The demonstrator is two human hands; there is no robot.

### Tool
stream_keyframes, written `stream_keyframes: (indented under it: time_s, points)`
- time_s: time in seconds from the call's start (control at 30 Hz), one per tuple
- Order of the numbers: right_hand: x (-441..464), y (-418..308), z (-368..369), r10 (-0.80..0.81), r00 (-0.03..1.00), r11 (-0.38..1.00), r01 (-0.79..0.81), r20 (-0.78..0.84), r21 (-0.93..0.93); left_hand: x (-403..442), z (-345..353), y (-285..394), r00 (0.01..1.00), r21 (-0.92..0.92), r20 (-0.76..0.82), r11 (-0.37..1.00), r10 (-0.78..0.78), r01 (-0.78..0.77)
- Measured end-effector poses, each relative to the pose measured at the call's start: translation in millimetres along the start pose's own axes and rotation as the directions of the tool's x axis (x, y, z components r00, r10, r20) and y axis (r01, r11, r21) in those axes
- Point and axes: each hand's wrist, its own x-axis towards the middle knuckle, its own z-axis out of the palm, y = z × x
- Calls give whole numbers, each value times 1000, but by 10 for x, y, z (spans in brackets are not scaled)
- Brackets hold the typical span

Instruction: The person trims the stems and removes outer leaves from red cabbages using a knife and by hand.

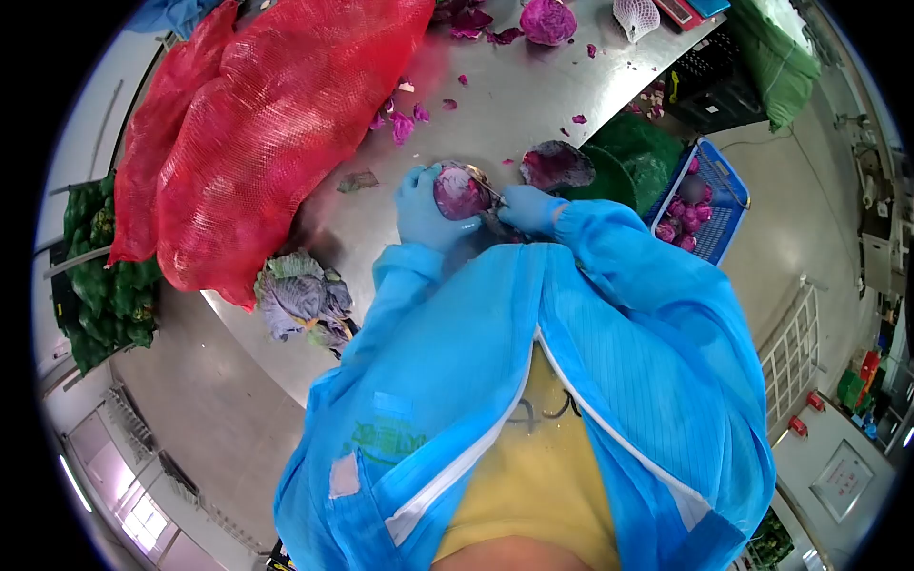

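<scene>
At the table's near edge, my left hand (424,211) in a blue glove is wrapped round the left side of a red cabbage (461,193). The cabbage's upper face shows pale and purple patches. My right hand (528,209), also gloved, is closed at its right side on what looks like a small knife (494,198). The thin metal part lies against the cabbage; most of the handle is hidden in my fingers. A loose dark purple outer leaf (557,166) lies just beyond my right hand, and a small leaf scrap (358,181) is left of my left hand.
Large red mesh sacks (267,133) cover the table's left side, with discarded leaves (303,295) below them. Another red cabbage (547,21) lies at the far side. On the right stand a green bin (609,176), a blue basket (728,205) of cabbages and a black crate (709,86).
</scene>
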Motion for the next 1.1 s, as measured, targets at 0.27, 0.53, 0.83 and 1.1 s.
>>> stream_keyframes:
  time_s: [0.27,0.53,0.83,1.1]
  points:
    - [-90,-75,48,-19,995,994,8,-100,-111,89,-41,-31,996,-16,69,999,48,-46]
    - [22,-8,164,37,989,991,-54,-143,-119,178,-6,-91,994,-5,82,997,75,-75]
    - [277,151,399,49,980,975,-89,-191,-204,170,-71,-51,985,19,135,994,104,-108]
    - [65,5,416,191,948,981,-192,-254,21,9,-175,-116,989,127,24,980,149,-151]
